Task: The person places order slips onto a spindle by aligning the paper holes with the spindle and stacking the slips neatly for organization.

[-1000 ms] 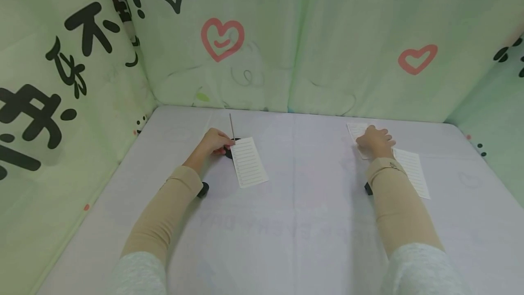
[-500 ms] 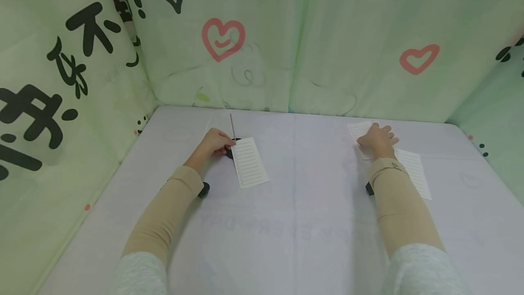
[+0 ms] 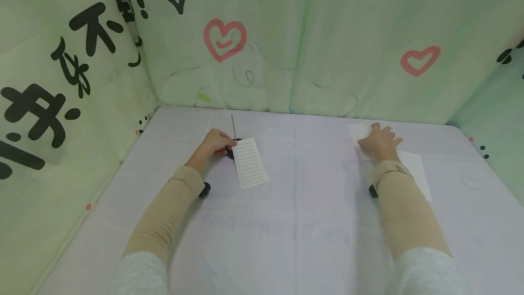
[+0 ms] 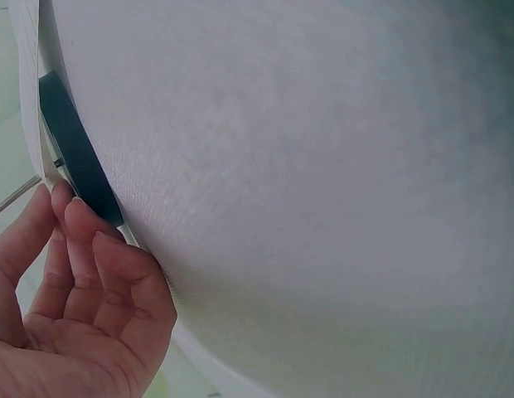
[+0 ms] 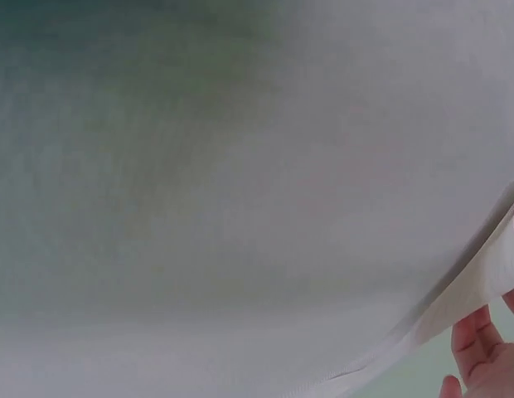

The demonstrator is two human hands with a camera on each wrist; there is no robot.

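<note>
In the head view my left hand [image 3: 214, 141] pinches the top left corner of a lined paper slip [image 3: 251, 165] between thumb and fingers. The slip hangs at the thin metal rod of a paper spike [image 3: 234, 126], whose round black base [image 4: 79, 149] lies by my fingertips in the left wrist view. My right hand [image 3: 380, 142] is spread over a second lined slip [image 3: 357, 132] at the back right, covering part of it. In the right wrist view that slip [image 5: 481, 278] curves up at my right fingers [image 5: 477, 340].
Another lined slip [image 3: 416, 174] lies partly under my right forearm. The white-covered table [image 3: 286, 231] meets green printed curtains [image 3: 327, 35] at the back and both sides. A small black device [image 3: 205, 190] sits at my left wrist.
My right hand has shifted slightly right and its fingers have spread a little more. The left hand, slip and spike keep their places; the whole view drifts slightly.
</note>
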